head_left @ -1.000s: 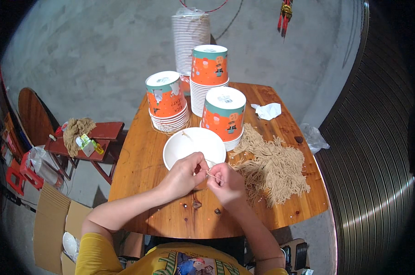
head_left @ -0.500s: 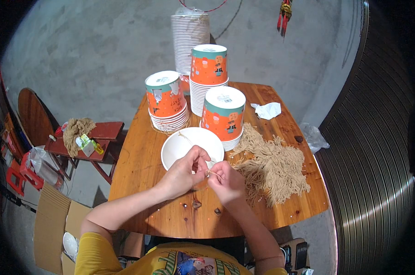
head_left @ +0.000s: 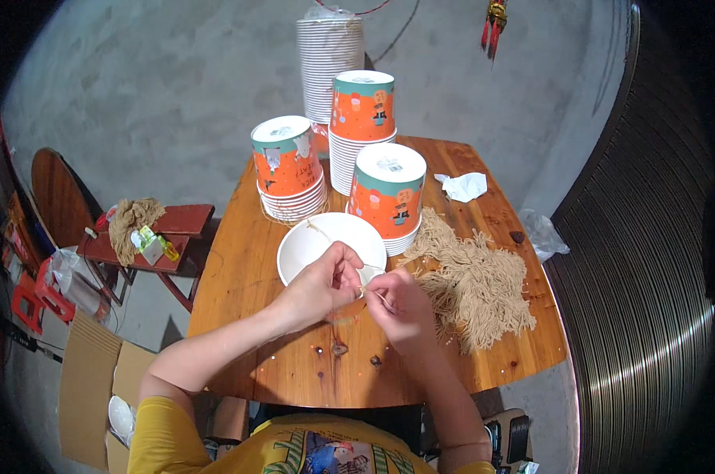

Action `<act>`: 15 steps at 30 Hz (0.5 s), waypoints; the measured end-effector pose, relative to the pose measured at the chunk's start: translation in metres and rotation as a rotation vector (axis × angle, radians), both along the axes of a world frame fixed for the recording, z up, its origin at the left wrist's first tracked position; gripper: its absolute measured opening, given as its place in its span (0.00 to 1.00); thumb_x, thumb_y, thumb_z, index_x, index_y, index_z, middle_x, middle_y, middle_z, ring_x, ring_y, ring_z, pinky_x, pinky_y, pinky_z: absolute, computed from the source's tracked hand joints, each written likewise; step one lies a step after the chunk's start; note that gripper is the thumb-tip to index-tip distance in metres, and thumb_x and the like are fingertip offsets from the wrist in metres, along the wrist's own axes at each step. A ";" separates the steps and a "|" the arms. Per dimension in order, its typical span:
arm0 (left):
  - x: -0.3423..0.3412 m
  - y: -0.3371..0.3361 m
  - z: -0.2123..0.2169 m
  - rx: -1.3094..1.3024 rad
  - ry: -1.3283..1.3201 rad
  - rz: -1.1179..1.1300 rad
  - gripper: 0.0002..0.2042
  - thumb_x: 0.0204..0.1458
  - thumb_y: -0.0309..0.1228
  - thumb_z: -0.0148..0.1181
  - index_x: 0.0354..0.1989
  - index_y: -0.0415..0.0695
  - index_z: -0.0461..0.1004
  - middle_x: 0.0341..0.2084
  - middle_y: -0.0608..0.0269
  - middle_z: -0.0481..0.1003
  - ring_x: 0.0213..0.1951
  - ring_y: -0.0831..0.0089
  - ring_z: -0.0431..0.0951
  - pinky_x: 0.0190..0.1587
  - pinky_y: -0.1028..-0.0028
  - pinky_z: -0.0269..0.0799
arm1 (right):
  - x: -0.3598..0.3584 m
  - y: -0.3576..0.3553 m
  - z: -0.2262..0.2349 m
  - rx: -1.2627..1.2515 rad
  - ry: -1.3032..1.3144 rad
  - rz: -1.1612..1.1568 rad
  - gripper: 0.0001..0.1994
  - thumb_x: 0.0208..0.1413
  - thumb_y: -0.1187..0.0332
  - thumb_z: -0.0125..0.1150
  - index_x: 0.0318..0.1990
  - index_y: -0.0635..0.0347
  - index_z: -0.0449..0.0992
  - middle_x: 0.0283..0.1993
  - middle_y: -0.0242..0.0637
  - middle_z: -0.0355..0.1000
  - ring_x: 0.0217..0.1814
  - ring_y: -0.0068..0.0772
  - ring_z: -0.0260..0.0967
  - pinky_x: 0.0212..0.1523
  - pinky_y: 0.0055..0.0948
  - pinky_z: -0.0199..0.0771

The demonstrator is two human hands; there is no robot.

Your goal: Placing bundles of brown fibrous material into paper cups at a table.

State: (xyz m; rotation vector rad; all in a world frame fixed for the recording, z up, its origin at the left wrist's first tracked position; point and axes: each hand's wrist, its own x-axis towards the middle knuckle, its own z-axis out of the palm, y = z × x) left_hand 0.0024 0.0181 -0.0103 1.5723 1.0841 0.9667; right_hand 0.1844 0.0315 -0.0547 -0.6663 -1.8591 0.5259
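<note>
Both hands, left hand (head_left: 323,282) and right hand (head_left: 401,304), pinch together a thin beige string (head_left: 375,294) (near a white bowl (head_left: 310,249)) over the wooden worktop (head_left: 247,261).

Near rim of the white bowl (head_left: 318,245) hidden behind the left hand (head_left: 322,284); the small item pinched between it and the right hand (head_left: 401,304) too small to identify. Far white cup stack (head_left: 330,63) cut off at top edge.
</note>
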 end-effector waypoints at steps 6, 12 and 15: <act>0.000 0.001 0.001 -0.052 -0.012 0.006 0.14 0.51 0.17 0.56 0.44 0.41 0.61 0.29 0.68 0.68 0.34 0.82 0.69 0.39 0.81 0.68 | -0.002 -0.003 0.008 0.154 -0.153 -0.140 0.13 0.47 0.80 0.62 0.39 0.55 0.69 0.32 0.38 0.68 0.25 0.35 0.67 0.25 0.30 0.67; 0.000 0.000 0.001 -0.017 0.008 0.011 0.15 0.51 0.17 0.56 0.45 0.40 0.60 0.29 0.67 0.68 0.34 0.81 0.69 0.39 0.80 0.69 | -0.002 -0.004 0.013 0.226 -0.232 -0.164 0.12 0.48 0.80 0.61 0.39 0.56 0.69 0.31 0.38 0.70 0.30 0.38 0.72 0.28 0.32 0.71; -0.001 0.000 0.000 -0.016 0.010 0.012 0.15 0.51 0.18 0.56 0.45 0.40 0.60 0.29 0.66 0.69 0.33 0.81 0.70 0.38 0.80 0.69 | 0.000 -0.004 0.012 0.154 -0.280 -0.160 0.11 0.49 0.79 0.60 0.40 0.56 0.68 0.32 0.38 0.71 0.30 0.40 0.72 0.28 0.34 0.72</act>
